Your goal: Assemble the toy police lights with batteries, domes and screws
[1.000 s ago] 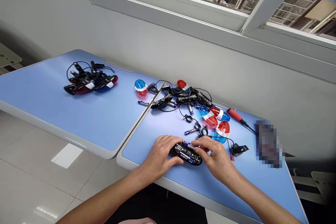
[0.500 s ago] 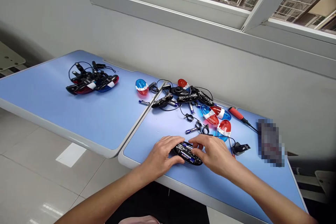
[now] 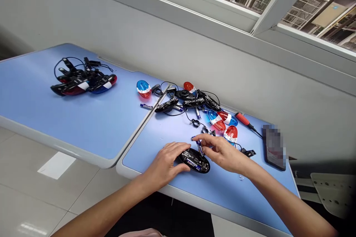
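My left hand (image 3: 168,160) grips the left end of an oval black light housing (image 3: 204,166), fingers along its far edge and thumb on the near edge. The housing lies open-side up near the table's front edge, its circuit board showing. One blue battery (image 3: 191,163) sits in its near slot. Just above the far side, my right hand (image 3: 221,152) pinches another blue-and-silver battery (image 3: 199,147) between thumb and fingers, tilted. Beyond that hand lie red-and-blue lens covers (image 3: 230,133) and black ring clamps (image 3: 195,122).
Several open black housings (image 3: 167,105) with cables lie farther back among loose batteries (image 3: 146,106). A red-handled screwdriver (image 3: 242,119) and a phone (image 3: 274,148) are at the right. On the left table (image 3: 83,126) sits a pile of assembled lights (image 3: 80,81).
My right hand has lifted the far battery out of the housing and holds it tilted above. My left hand keeps its grip. The camera view has shifted slightly.
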The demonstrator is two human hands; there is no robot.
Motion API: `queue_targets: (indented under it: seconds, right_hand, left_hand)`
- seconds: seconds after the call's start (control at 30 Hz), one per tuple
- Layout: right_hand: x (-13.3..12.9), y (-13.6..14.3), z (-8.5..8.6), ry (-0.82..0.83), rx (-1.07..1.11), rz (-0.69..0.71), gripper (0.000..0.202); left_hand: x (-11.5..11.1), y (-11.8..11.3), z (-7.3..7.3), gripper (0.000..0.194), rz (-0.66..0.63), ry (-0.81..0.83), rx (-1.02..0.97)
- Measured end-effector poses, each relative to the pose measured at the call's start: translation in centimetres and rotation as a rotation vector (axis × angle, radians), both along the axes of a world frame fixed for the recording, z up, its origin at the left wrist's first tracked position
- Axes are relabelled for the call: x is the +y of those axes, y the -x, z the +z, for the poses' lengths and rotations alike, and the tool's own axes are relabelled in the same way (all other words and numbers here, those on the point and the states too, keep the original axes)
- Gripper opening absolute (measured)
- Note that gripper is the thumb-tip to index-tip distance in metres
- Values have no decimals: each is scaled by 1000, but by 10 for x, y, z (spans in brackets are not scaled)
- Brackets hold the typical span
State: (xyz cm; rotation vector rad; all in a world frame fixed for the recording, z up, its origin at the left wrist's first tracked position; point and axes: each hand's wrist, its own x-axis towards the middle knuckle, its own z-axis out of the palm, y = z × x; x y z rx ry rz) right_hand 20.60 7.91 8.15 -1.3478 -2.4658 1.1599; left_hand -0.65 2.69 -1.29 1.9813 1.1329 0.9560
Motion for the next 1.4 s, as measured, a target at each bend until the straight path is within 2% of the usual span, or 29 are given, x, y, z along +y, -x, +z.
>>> queue_targets:
  seconds: [0.1,0.2,0.3,0.53,0.7,1.0,1.27,1.4]
  right_hand:
    - [-4,-3,-15,-135,89,-4,37]
    - [-7,-8,-24,-272,140,103,35]
    - [-8,-11,-27,-333,166,169,34]
    - [-8,-10,-29,-389,137,210,35]
    - [-10,-6,-33,-444,119,257,27]
    - [-15,-6,-42,-443,122,223,31]
    - [-12,-6,-49,-560,198,257,26]
    - [-13,-8,-57,-551,306,246,31]
  left_hand:
    - [0,0,1,53,2,2,4]
    - [0,0,2,55,-7,8,6]
    - [1,-1,3,56,-23,15,7]
    - [0,-2,7,57,-37,48,11]
    - [1,-4,8,57,-25,60,12]
    - [2,-4,7,60,-19,40,10]
    - [0,-4,6,52,-11,45,7]
    - [0,-5,7,53,-10,45,7]
